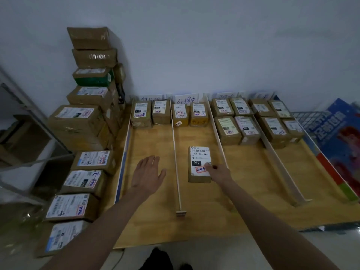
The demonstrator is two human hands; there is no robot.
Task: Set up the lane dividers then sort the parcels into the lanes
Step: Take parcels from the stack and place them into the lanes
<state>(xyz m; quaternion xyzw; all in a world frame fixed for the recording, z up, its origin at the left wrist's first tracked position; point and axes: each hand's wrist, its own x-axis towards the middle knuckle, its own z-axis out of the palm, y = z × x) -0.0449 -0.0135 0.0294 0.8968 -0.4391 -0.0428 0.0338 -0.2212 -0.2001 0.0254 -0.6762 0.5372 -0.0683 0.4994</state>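
Observation:
A wooden board [243, 191] is split into lanes by thin dividers: one [176, 162] left of centre, one [219, 137] at centre, one [280, 164] to the right. A brown parcel with a white "070" label [198, 162] lies in the second lane. My right hand [219, 173] rests on its near right corner, with the fingers on the label. My left hand [148, 173] hovers flat and open over the first lane, holding nothing. Sorted parcels [150, 114] sit in rows at the far end of every lane.
A tall stack of brown parcels [91, 90] stands at the back left. A row of labelled parcels [78, 193] runs down the floor left of the board. Paper lane signs [186, 98] lean on the wall. Colourful boards [339, 137] lie at the right.

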